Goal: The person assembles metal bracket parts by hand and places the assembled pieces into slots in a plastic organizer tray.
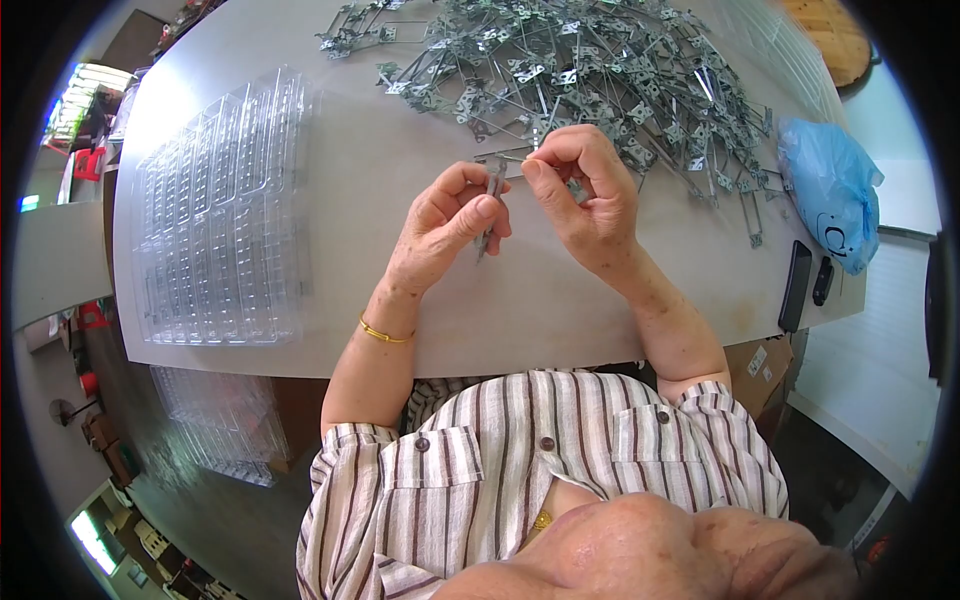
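My left hand is closed around a slim grey metal piece that stands nearly upright between the thumb and fingers. Close beside it, my right hand pinches with thumb and index finger at the end of a thin metal rod, which reaches across toward the left hand. Whether the rod joins the piece in the left hand I cannot tell. Just beyond both hands lies a big tangled heap of grey metal brackets with thin rods. Some smaller detail between the fingers is hidden.
Clear plastic trays lie at the left of the pale table, with more trays below its edge. On the right are a blue plastic bag, a black phone-like slab and a small black object.
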